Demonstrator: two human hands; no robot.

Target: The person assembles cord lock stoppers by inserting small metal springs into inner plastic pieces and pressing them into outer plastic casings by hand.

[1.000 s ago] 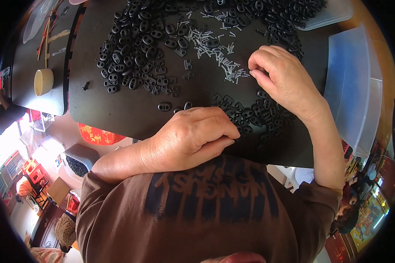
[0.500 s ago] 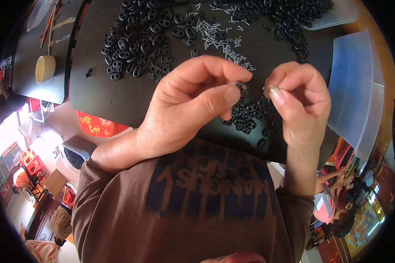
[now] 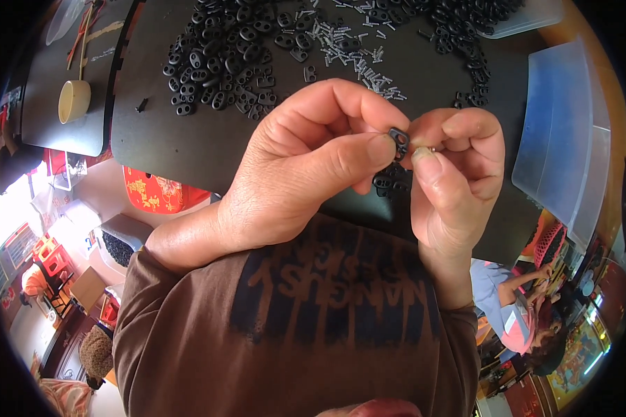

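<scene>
A: Hands?
B: Left hand [image 3: 306, 167] pinches a small black plastic piece [image 3: 398, 141] at thumb and forefinger, raised above the black mat [image 3: 188, 139]. Right hand [image 3: 452, 174] closed on a tiny metal pin [image 3: 431, 147], touching the piece.
A: Tips?
B: Keep the piece steady, line the pin with its hole — probably easy to drop. Spare pins [image 3: 355, 48] lie beyond the fingers.

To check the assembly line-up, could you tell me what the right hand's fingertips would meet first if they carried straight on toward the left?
The right hand pinches a small metal pin pointing left. It would likely first meet the small black plastic piece held by the left hand, though depth is uncertain.
</scene>
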